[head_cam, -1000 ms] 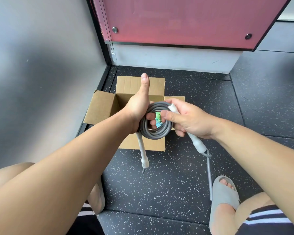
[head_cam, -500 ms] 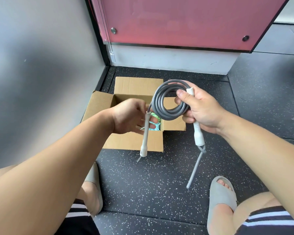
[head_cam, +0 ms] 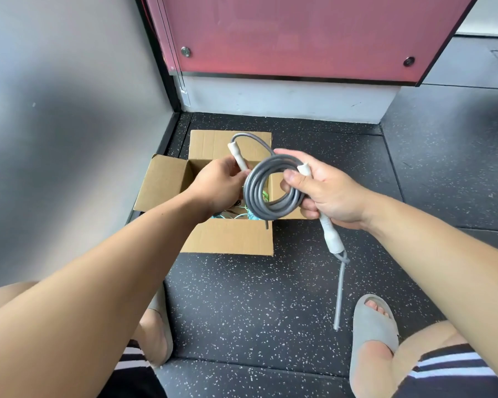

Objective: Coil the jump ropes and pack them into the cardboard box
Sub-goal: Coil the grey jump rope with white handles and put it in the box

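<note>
Firmly, left hand [head_cam: 219,188] and right hand [head_cam: 329,193] grip the grey, white-handled coiled jump rope [head_cam: 273,209].

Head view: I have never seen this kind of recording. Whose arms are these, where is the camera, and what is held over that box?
There is no machine here: a person wears one wide-angle camera on the head, looking down at their own arms. The right hand grips a coiled grey jump rope together with one white handle, from which a loose end hangs. The left hand holds the other handle, at the coil's upper left. Beyond them an open cardboard box stands on the dark speckled floor; green cord shows inside it. The grey sandals at the bottom are on the person's feet.
</note>
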